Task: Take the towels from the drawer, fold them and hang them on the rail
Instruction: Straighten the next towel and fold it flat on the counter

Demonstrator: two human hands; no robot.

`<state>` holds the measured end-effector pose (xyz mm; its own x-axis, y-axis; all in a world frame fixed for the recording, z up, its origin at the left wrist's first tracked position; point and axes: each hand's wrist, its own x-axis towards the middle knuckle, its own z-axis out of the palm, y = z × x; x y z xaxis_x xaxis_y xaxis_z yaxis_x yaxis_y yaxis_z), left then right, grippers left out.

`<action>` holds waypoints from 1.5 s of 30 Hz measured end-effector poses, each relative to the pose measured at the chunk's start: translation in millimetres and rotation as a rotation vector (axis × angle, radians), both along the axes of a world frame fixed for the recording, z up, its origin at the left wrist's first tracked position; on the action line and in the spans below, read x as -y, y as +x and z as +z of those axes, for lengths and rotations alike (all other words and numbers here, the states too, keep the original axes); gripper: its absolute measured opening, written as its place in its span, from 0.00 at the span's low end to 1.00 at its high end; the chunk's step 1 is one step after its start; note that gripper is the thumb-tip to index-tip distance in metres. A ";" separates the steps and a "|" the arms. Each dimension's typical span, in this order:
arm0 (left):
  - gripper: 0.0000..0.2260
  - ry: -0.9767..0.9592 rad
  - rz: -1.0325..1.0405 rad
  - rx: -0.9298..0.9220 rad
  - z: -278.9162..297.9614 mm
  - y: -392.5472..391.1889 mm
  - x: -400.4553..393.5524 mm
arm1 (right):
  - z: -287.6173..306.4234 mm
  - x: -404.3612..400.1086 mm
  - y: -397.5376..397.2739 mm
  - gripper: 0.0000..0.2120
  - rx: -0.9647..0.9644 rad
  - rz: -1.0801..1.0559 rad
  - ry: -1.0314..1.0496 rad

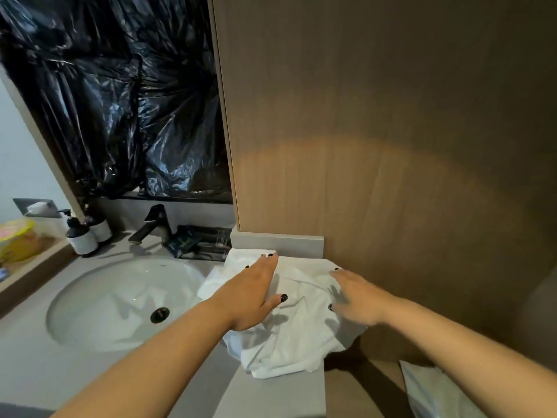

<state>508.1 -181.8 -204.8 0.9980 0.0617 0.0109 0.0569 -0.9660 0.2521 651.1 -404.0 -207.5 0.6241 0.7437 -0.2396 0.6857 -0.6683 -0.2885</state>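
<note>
White towel lies crumpled under the flat, spread left hand and right hand.

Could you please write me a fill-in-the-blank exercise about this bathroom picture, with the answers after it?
1. Both hands, the left hand and the right hand, rest on a white ____.
2. The towel lies on the grey counter, to the right of the ____.
3. The faucet behind the sink is ____ in colour.
4. The mirror area above the sink is covered with black ____.

Answers: towel; sink; black; plastic
</note>
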 end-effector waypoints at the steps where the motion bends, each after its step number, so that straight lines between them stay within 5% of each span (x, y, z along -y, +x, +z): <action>1: 0.36 -0.016 0.004 -0.019 -9.7 9.9 -6.3 | -7.9 -7.5 9.1 0.37 -0.040 -0.026 0.026; 8: 0.34 -0.081 0.205 -0.031 -90.3 46.1 -27.0 | -65.8 -66.9 32.6 0.31 -0.248 -0.201 0.259; 13: 0.28 0.054 0.230 0.157 -126.5 35.0 -23.8 | -95.2 -89.8 28.9 0.26 -0.116 -0.211 0.308; 17: 0.24 -0.020 0.229 0.289 -129.1 33.7 -22.1 | -97.4 -86.8 38.5 0.16 -0.176 -0.242 0.429; 20: 0.18 -0.133 0.239 0.388 -123.8 31.0 -20.3 | -86.0 -83.1 45.4 0.06 -0.172 -0.293 0.513; 26: 0.09 -0.448 0.353 0.422 -104.3 36.3 -29.8 | -46.9 -86.2 38.2 0.09 -0.120 -0.238 0.628; 34: 0.19 -0.544 0.263 0.517 -65.6 31.9 -49.6 | 15.5 -109.4 12.1 0.11 -0.079 -0.334 0.803; 40: 0.09 -0.694 0.024 0.403 -24.5 8.8 -83.8 | 76.6 -143.4 -15.7 0.13 0.092 -0.352 0.888; 45: 0.21 -1.014 -0.028 0.311 1.0 -9.5 -108.9 | 117.5 -171.0 -65.2 0.09 0.228 -0.247 0.830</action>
<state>498.6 -72.9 -203.8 0.9613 0.1621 0.2228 -0.1681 -0.2956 0.9404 585.9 -232.9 -90.0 0.7563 0.4601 0.4652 0.6494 -0.4412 -0.6194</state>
